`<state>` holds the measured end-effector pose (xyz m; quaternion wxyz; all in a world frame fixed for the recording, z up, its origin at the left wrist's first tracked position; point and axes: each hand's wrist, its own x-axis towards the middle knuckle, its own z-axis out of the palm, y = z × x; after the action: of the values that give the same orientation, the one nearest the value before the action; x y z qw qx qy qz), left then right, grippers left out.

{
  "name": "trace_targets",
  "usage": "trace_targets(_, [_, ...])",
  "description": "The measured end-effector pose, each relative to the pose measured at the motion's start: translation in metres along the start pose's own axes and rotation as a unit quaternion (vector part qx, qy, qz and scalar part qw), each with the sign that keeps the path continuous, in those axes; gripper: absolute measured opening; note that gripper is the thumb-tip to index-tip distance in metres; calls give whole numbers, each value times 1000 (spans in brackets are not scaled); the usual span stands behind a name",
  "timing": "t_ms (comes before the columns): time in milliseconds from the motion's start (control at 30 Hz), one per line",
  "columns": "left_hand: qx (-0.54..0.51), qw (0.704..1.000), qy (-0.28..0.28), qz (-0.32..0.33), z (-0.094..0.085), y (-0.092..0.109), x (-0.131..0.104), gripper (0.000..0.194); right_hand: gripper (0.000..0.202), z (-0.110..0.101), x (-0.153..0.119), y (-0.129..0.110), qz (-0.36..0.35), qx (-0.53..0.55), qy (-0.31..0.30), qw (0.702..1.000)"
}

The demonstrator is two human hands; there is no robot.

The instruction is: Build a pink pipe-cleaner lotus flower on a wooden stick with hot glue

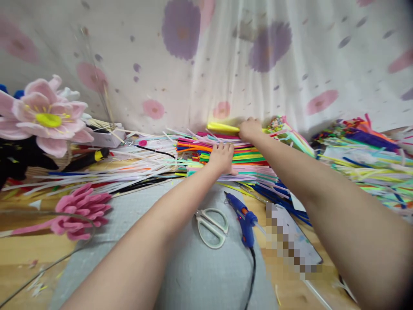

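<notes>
Bundles of coloured pipe cleaners [248, 157] lie stacked at the back of the table, in orange, red, green, yellow, pink and pale tones. My left hand [222, 158] lies on top of this stack, fingers apart and slightly bent over it, thumb toward the right. Behind the stack, close to the curtain, my right hand [251, 130] is closed around a bright yellow bundle of pipe cleaners [223, 128], which sticks out to its left. The fingertips of that hand are partly hidden.
Scissors [211, 228] and a blue hot glue gun [243, 217] with its cord lie on a grey mat [206, 275]. A phone [300, 237] is at the right. Pink fuzzy flowers [48, 116] stand at the left. More pipe cleaners [371, 159] pile up far right. A floral curtain [200, 82] hangs behind.
</notes>
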<state>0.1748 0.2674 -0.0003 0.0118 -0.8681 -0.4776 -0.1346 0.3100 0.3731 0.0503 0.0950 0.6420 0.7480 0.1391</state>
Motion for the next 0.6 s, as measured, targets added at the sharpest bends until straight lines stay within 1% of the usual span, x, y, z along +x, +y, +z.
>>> trace_targets(33, [-1, 1000, 0, -1, 1, 0, 1, 100, 30, -7, -2, 2, 23, 13, 24, 999])
trace_targets(100, [-7, 1000, -5, -3, 2, -2, 2, 101, 32, -25, -7, 6, 74, 73, 75, 992])
trace_targets(167, [-14, 1000, -18, -5, 4, -3, 5, 104, 35, -50, -14, 12, 116, 158, 122, 973])
trace_targets(200, [-16, 1000, -22, -7, 5, -3, 6, 105, 36, -64, -19, 14, 136, 198, 159, 958])
trace_targets(267, [-15, 999, -20, -22, 6, -1, 7, 105, 37, -94, -29, 18, 141, 257, 244, 924])
trace_targets(333, [-9, 999, -7, -53, 6, 4, 6, 104, 38, -123, -42, 18, 105, 314, 328, 885])
trace_targets(400, [-13, 996, 8, -92, 1, 11, 1, 104, 38, -149, -57, 16, 65, 376, 389, 838])
trace_targets(467, [-39, 992, 28, -117, -10, 17, -12, 96, 33, -172, -74, 13, 31, 424, 417, 803])
trace_targets(500, [-61, 989, 47, -123, -18, 18, -22, 88, 28, -182, -83, 11, 17, 443, 421, 791])
trace_targets(533, [-89, 986, 71, -123, -27, 16, -33, 77, 24, -193, -92, 8, 7, 460, 417, 784])
trace_targets(600, [-165, 967, 147, -125, -48, 4, -61, 53, 20, -211, -111, 2, -1, 505, 384, 773])
